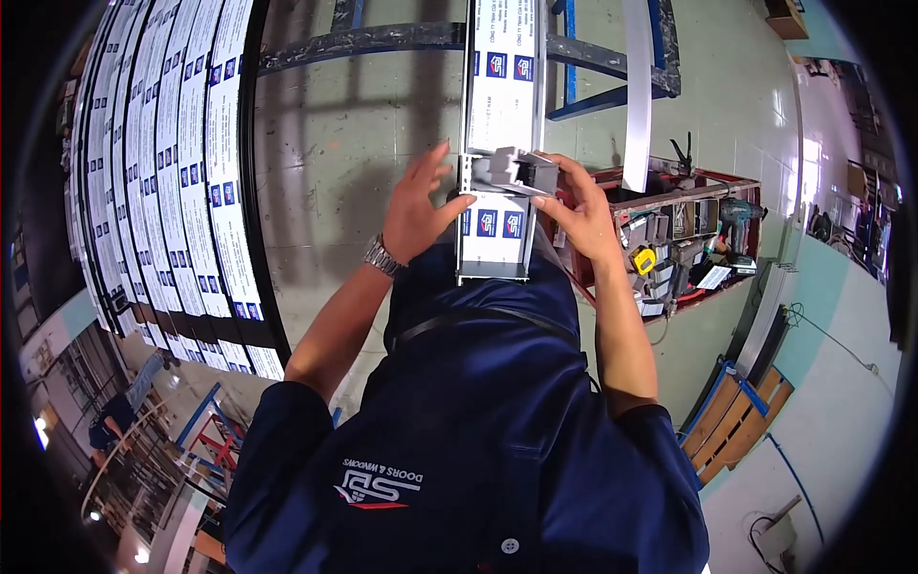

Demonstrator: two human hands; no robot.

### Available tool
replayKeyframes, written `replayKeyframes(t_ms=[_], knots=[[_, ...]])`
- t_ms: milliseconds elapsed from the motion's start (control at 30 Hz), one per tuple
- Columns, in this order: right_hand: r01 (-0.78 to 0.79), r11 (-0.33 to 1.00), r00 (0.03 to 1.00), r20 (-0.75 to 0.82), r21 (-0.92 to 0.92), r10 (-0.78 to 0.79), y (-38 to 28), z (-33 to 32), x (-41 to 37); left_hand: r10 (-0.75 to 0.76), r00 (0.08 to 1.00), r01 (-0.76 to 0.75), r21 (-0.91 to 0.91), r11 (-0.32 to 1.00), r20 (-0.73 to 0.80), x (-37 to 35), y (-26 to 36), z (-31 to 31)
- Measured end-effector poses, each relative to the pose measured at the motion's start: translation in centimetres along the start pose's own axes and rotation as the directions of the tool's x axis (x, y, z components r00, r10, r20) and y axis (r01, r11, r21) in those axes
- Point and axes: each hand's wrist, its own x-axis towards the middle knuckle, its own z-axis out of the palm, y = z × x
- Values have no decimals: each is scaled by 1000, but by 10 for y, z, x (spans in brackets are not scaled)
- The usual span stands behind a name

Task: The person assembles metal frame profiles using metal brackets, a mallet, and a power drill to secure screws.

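A long profile [502,105] with white printed film lies lengthwise before me, its near end close to my waist. Across it sits a short grey metal piece [514,170]. My right hand [581,212] has its thumb and fingers round the right end of this piece. My left hand [418,203] is at the left side of the profile, fingers apart and raised, with the thumb tip close to the profile's edge; nothing is in it.
Film-covered profiles [182,172] lie side by side on a rack at the left. At the right a red-framed tool tray [712,182] holds a drill [738,230] and a yellow tape measure [644,259]. Blue-black trestle bars [382,43] cross beyond. A person [113,423] is far lower left.
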Motion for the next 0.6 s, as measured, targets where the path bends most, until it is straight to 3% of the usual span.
replayKeyframes(t_ms=[67,133,233,600], knots=[[-46,997,999,9,66,46,-7,2,-3,-13,1000,12,-70,997,-17,-6,-15,10],[-38,949,997,-47,313,56,1,5,-5,-202,977,212,-232,949,66,-8,-13,14],[-68,927,995,-43,370,90,7,3,-7,-177,984,177,-214,961,21,-5,-11,17],[-78,964,996,-14,252,84,10,0,-7,-134,991,134,-128,983,6,-5,-1,20]])
